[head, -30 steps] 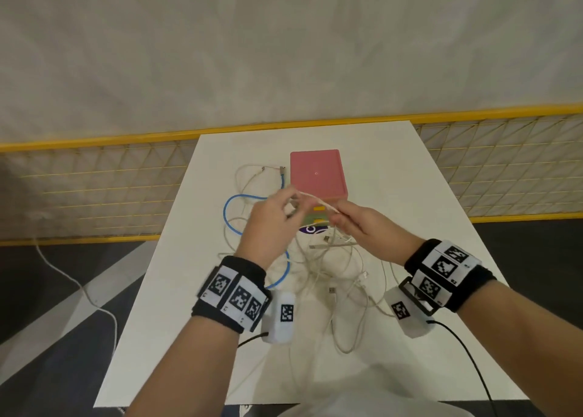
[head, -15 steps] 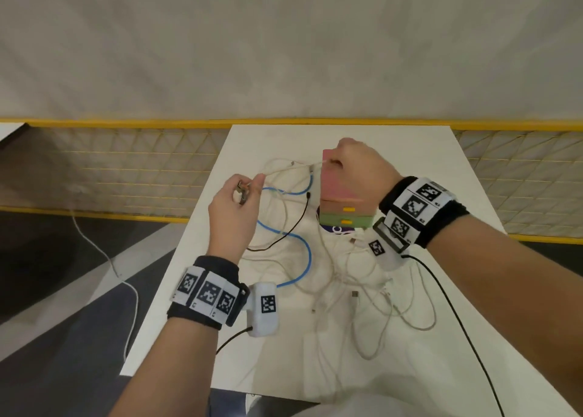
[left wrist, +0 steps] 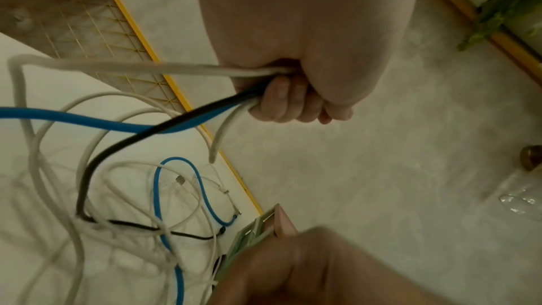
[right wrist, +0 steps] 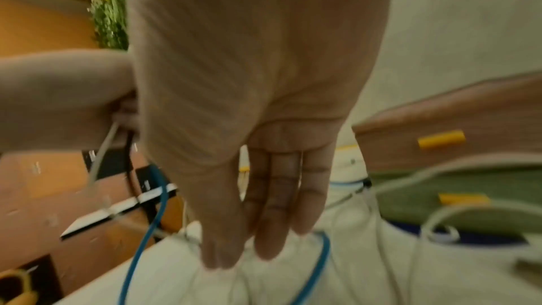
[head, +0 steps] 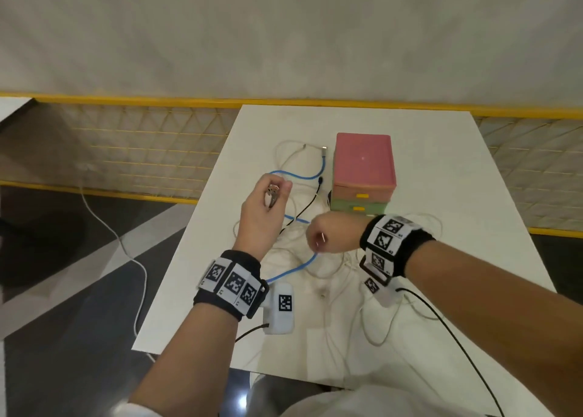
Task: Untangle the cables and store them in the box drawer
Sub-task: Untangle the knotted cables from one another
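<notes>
left hand [head: 263, 210] is raised over the white table [head: 441, 177], fingers curled round a bundle of cable ends: a white cable [left wrist: 123, 67], a blue cable [left wrist: 88, 118] and a black cable [left wrist: 123, 147] trail from the fist. right hand [head: 334, 232] hangs fingers-down and straight over the tangled pile of cables [head: 315, 259], gripping nothing i can see. the stacked pink and green drawer box [head: 362, 170] sits just behind, drawers closed. best move, i'd say: keep the ends high, pick one strand low with the right, draw it out slowly so loops don't cinch.
</notes>
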Action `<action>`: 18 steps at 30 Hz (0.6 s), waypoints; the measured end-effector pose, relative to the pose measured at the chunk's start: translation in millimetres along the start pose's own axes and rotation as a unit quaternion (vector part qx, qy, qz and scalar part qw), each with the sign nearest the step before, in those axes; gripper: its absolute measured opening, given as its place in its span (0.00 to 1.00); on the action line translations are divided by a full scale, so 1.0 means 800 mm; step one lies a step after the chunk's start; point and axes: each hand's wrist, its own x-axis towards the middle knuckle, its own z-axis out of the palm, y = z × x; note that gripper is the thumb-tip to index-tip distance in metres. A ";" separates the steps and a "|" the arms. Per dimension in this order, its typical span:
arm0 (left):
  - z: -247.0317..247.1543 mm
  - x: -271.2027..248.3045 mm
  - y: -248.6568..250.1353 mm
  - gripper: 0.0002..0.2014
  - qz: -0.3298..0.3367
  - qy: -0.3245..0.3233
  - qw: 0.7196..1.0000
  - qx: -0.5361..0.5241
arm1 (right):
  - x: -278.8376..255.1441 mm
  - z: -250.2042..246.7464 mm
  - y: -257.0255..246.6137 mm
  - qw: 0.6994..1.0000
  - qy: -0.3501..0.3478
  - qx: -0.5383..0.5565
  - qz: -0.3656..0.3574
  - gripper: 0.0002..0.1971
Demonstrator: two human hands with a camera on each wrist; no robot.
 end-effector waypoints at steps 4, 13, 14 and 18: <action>0.006 -0.005 -0.005 0.07 -0.001 -0.010 1.000 -0.004 | 0.003 0.056 -0.006 0.992 -0.129 0.016 0.006 0.11; 0.018 -0.032 -0.014 0.05 -0.038 -0.042 0.998 -0.020 | 0.003 0.101 0.011 0.997 -0.066 -0.046 -0.009 0.09; 0.018 -0.034 -0.016 0.05 -0.038 -0.044 0.998 -0.024 | 0.003 0.102 0.012 0.997 -0.063 -0.053 -0.016 0.08; 0.018 -0.043 -0.018 0.07 -0.038 -0.050 0.998 -0.030 | 0.001 0.109 0.015 0.995 -0.054 -0.078 -0.031 0.06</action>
